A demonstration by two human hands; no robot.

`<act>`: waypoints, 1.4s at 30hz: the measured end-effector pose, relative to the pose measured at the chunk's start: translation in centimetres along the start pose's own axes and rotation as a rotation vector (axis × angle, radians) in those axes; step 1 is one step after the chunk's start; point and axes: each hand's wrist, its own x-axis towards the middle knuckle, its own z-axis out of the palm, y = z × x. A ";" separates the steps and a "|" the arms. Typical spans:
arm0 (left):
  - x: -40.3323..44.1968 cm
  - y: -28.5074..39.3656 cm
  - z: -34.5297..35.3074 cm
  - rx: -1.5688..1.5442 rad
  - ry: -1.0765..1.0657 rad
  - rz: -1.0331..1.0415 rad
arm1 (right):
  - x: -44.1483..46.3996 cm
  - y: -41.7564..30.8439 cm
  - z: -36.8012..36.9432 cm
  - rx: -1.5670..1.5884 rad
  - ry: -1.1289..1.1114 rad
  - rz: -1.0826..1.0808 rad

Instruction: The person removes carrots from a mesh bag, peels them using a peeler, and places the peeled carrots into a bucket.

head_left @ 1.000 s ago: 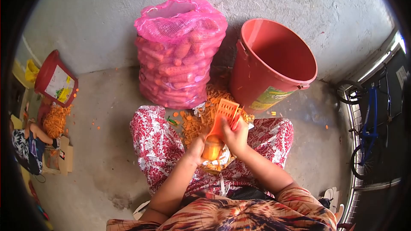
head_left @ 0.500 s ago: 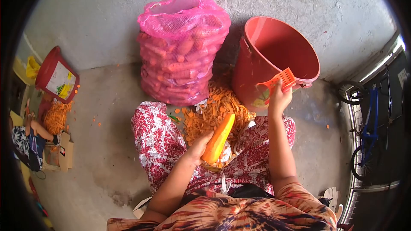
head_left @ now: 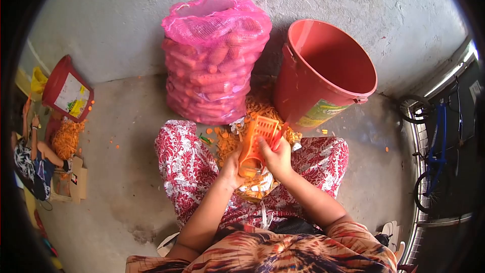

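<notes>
Between my knees, my left hand (head_left: 231, 171) is wrapped round a peeled carrot (head_left: 247, 171), mostly covered from above. Over the carrot lies an orange plastic peeler (head_left: 263, 127) with a perforated head, gripped by my right hand (head_left: 278, 160). Whether its blade touches the carrot I cannot tell. Below both hands is a heap of carrot peelings (head_left: 226, 146), spread on the floor toward the wall.
A pink mesh sack (head_left: 209, 78) full of carrots stands against the wall. Right of it is a large red bucket (head_left: 331, 65). At far left another person (head_left: 31, 159) sits by a second red bucket (head_left: 56, 78) and more peelings (head_left: 68, 139). A blue bicycle (head_left: 438, 146) stands at right.
My right hand has come down and left from beside the bucket rim, bringing the peeler onto the carrot. My left hand still holds the carrot. The other person's arms have moved up.
</notes>
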 end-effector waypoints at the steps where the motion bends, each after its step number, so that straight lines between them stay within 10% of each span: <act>1: 0.0 -0.1 0.0 -0.018 -0.026 -0.003 | -0.2 0.0 0.0 -0.078 -0.021 -0.043; 10: -0.2 -1.2 -1.9 0.139 -0.199 -0.133 | 8.9 1.7 -7.5 0.013 0.650 -0.140; 21: -0.1 2.0 0.2 0.879 0.107 0.230 | 5.8 5.0 -6.7 -0.001 0.284 0.069; 28: 1.0 6.2 1.5 1.892 0.290 0.693 | 4.5 6.3 -6.5 -0.118 -0.300 0.323; 42: 3.9 5.2 -2.1 2.087 0.434 0.850 | 4.1 8.0 -6.1 -0.307 -0.574 0.478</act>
